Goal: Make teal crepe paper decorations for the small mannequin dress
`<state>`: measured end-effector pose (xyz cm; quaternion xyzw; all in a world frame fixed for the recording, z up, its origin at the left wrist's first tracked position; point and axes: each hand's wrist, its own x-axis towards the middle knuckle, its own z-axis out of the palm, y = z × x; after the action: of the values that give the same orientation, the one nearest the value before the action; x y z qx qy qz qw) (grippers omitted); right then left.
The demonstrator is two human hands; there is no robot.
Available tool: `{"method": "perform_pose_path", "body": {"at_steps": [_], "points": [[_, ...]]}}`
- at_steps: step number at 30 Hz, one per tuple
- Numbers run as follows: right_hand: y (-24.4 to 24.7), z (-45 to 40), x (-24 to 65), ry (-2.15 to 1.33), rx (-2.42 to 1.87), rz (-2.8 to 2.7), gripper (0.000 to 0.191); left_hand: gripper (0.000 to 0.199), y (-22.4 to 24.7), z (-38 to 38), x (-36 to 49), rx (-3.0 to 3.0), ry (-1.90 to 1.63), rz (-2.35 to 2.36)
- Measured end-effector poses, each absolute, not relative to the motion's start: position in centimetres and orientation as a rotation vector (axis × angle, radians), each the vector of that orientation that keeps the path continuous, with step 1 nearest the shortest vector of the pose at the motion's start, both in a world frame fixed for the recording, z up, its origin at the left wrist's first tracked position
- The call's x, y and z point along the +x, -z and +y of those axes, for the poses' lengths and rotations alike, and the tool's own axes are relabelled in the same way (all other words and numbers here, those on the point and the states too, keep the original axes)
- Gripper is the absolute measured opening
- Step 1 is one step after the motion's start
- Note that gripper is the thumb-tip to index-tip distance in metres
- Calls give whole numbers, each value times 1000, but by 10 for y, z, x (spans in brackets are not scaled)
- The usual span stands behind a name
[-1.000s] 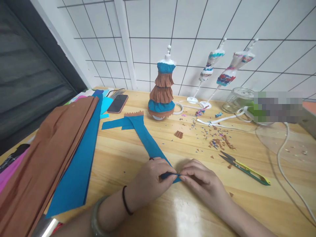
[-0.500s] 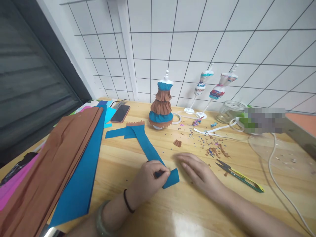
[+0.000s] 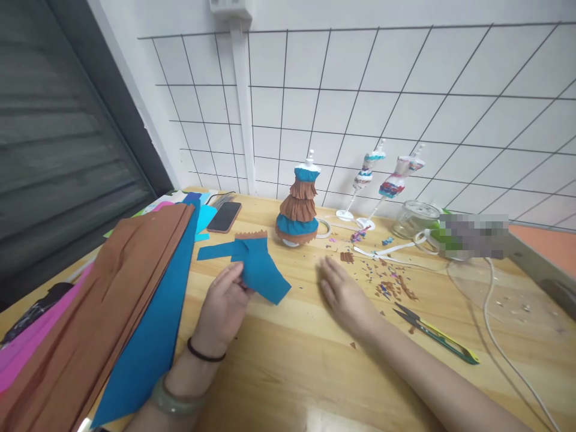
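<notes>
Since the earlier frame, the left hand [image 3: 225,306] has shifted left and toward the far side, and the near end of the blue strip [image 3: 264,273] has come with it, so the strip now reaches less far to the near right. Pleated and small, the brown scrap [image 3: 346,257] has also gone to the right, closer to the loose clippings [image 3: 390,288].

From the head view, the left forearm rises from the near edge, slanting far and right, with a pale bangle [image 3: 177,401] and a black band [image 3: 204,353] around it. The left hand is turned partly onto its side and grips the near left edge of the strip, thumb on top, the other fingers partly hidden below. The strip lies left of the middle of the table [image 3: 279,372], near the tiered dress form [image 3: 298,208].

The right forearm comes in from the near right corner, angled far and left. The right hand [image 3: 345,297] is palm down, holding nothing, its blurred fingers loosely extended; whether they touch the table I cannot tell. To its right lie the snips [image 3: 436,333]; 2 slimmer forms [image 3: 364,180] stand beyond it.
</notes>
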<state>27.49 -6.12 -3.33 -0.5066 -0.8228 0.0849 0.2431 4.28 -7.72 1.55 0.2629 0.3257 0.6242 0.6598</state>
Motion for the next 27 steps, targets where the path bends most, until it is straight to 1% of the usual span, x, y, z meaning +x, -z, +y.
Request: {"method": "perform_pose_path", "body": {"at_steps": [4, 5, 9, 11, 13, 15, 16, 17, 19, 20, 21, 22, 23, 27], "points": [[31, -76, 259, -328, -1074, -2612, 43, 23, -21, -74, 36, 434, -1412, 658], [31, -73, 261, -303, -1126, -2638, 44, 24, -21, -74, 36, 429, -1405, 651], [25, -64, 284, -178, -1454, -2435, 50, 19, -16, -76, 42, 433, -1370, 632], [20, -79, 291, -159, -1482, -2422, 52, 16, -15, -77, 44, 433, -1361, 631], [18, -103, 294, -238, -1333, -2595, 55, 15, -14, -77, 45, 457, -1368, 648], [20, -120, 301, -372, -1023, -2869, 56, 13, -12, -79, 48, 517, -1372, 691], [23, -122, 307, -353, -993, -2900, 54, 12, -11, -80, 50, 557, -1360, 719], [26, -119, 315, -269, -1080, -2836, 51, 12, -8, -81, 53, 605, -1329, 751], [30, -105, 332, -12, -1406, -2506, 47, 12, -3, -84, 61, 726, -1227, 824], [29, -97, 338, 60, -1512, -2342, 45, 13, -1, -86, 66, 829, -1159, 872], [25, -90, 341, 59, -1535, -2242, 45, 15, 1, -86, 70, 950, -1108, 920], [20, -86, 340, -5, -1508, -2193, 44, 16, 1, -87, 74, 1065, -1054, 954], [12, -83, 335, -151, -1480, -2166, 43, 17, 0, -87, 78, 1159, -995, 970], [-24, -86, 296, -1015, -1303, -1822, 42, 20, -22, -80, 91, 1427, -865, 939]]}}
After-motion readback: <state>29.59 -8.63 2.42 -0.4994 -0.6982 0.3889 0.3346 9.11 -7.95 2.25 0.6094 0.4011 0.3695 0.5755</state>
